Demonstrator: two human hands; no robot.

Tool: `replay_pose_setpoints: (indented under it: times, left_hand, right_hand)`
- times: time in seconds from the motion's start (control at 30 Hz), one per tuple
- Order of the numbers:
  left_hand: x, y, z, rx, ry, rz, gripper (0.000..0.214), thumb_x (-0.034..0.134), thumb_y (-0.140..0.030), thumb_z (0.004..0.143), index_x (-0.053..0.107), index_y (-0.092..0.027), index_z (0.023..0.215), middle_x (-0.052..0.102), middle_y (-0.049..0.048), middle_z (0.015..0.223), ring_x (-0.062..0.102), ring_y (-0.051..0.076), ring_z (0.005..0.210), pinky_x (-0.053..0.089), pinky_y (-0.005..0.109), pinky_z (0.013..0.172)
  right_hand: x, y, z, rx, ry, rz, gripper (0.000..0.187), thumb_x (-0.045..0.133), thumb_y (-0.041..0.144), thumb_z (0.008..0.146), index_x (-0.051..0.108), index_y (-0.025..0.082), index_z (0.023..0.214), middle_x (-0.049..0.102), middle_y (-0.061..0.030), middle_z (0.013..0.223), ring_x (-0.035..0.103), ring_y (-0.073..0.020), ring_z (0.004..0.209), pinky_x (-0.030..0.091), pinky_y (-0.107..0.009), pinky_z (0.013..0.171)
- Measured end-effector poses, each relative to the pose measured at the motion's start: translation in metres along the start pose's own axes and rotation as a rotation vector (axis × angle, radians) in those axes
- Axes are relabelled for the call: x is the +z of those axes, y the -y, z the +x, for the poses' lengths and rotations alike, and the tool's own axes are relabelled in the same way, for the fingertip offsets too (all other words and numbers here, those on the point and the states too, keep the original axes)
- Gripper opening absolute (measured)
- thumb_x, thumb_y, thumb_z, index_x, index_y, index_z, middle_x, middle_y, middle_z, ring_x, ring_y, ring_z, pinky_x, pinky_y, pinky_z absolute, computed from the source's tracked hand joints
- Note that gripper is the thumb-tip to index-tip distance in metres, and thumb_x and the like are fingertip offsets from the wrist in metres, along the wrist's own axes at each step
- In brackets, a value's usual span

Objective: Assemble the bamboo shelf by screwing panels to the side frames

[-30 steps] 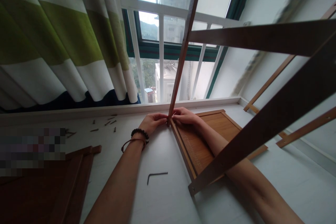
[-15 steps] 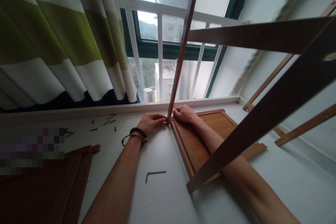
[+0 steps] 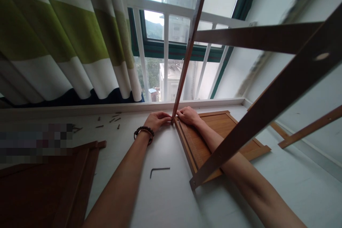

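A brown wooden frame (image 3: pixel 185 64) stands on the white surface, its far upright meeting a panelled board (image 3: pixel 224 123) at floor level. At the outer side of that joint, my left hand (image 3: pixel 157 121) has thumb and fingers pinched together; whatever is between the fingertips is too small to make out. My right hand (image 3: pixel 188 115) reaches under the slanting near post and curls round the inner side of the same corner, gripping the frame. Below my left hand a hex key (image 3: pixel 159 169) lies on the surface. Several screws (image 3: pixel 114 118) are scattered to the left.
A dark wooden panel (image 3: pixel 77 174) lies at lower left, beside a blurred patch. More wooden bars (image 3: pixel 310 128) lean by the right wall. A striped curtain (image 3: pixel 80 35) hangs at left, and white railings (image 3: pixel 166 42) cross the window. The near post (image 3: pixel 267 107) slants over my right arm.
My view has shifted slightly, so the surroundings sit a little differently in the picture. Both hands stay at the frame's corner, the left wrist turned a little.
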State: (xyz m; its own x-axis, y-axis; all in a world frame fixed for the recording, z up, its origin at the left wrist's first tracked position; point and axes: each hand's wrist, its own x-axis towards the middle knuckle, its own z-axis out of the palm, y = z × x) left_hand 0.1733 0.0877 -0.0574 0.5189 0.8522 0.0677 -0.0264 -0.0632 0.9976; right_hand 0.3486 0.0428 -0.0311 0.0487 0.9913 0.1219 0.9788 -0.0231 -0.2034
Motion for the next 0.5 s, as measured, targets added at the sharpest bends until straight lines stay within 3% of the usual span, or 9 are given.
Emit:
replay_pose_setpoints:
  times: [0.13, 0.3, 0.5]
  left_hand:
    - [0.000, 0.006, -0.013, 0.069, -0.104, 0.154, 0.034, 0.076, -0.036, 0.053, 0.067, -0.014, 0.078, 0.071, 0.0061, 0.082, 0.066, 0.019, 0.079, 0.051, 0.036, 0.083]
    - [-0.003, 0.003, -0.049, 0.058, -0.162, 0.301, 0.033, 0.067, -0.041, 0.063, 0.067, -0.015, 0.083, 0.070, 0.0080, 0.085, 0.065, 0.021, 0.082, 0.049, 0.037, 0.083]
    - [-0.010, -0.020, -0.108, 0.015, 0.073, 0.560, 0.037, 0.067, -0.047, 0.060, 0.071, -0.017, 0.079, 0.058, 0.0112, 0.115, 0.059, 0.023, 0.102, 0.046, 0.034, 0.092]
  right_hand:
    - [-0.003, 0.004, -0.007, 0.039, -0.064, -0.035, 0.050, 0.029, 0.043, 0.092, 0.072, 0.019, 0.088, 0.071, -0.0091, 0.089, 0.063, -0.0202, 0.083, 0.037, -0.026, 0.066]
    - [-0.012, 0.013, -0.029, 0.027, -0.160, -0.051, 0.038, 0.032, 0.030, 0.092, 0.067, 0.014, 0.093, 0.068, -0.0111, 0.097, 0.060, -0.0201, 0.091, 0.037, -0.027, 0.081]
    - [-0.016, 0.013, -0.057, -0.056, -0.129, -0.008, 0.035, 0.038, 0.037, 0.092, 0.061, 0.018, 0.110, 0.060, -0.0077, 0.117, 0.055, -0.0182, 0.105, 0.033, -0.027, 0.092]
